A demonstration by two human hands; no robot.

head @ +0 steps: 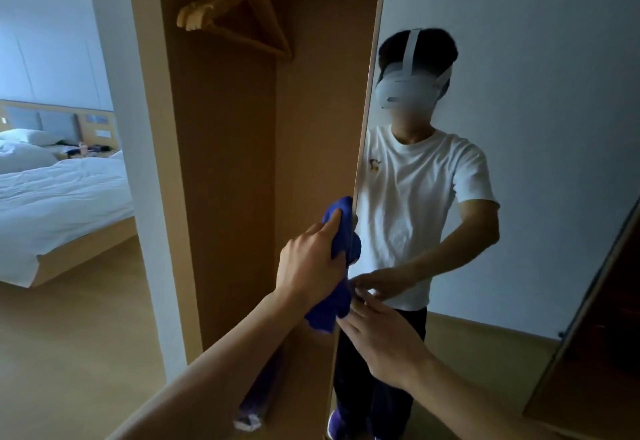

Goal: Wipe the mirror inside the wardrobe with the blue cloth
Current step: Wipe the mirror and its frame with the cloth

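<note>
One left hand (311, 263) round blue cloth (330, 311)

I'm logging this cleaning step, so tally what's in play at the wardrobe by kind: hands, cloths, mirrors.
Hands: 2, the left hand gripping the cloth and the right hand with fingers straight just below it
Cloths: 1, the blue cloth
Mirrors: 1, the mirror
Total: 4

Mirror (519, 110): left edge, mid-height, taken by blue cloth (329, 311); rest of face open. Left of it: wardrobe recess (235, 197), passable beneath wooden hangers (239, 13).
</note>
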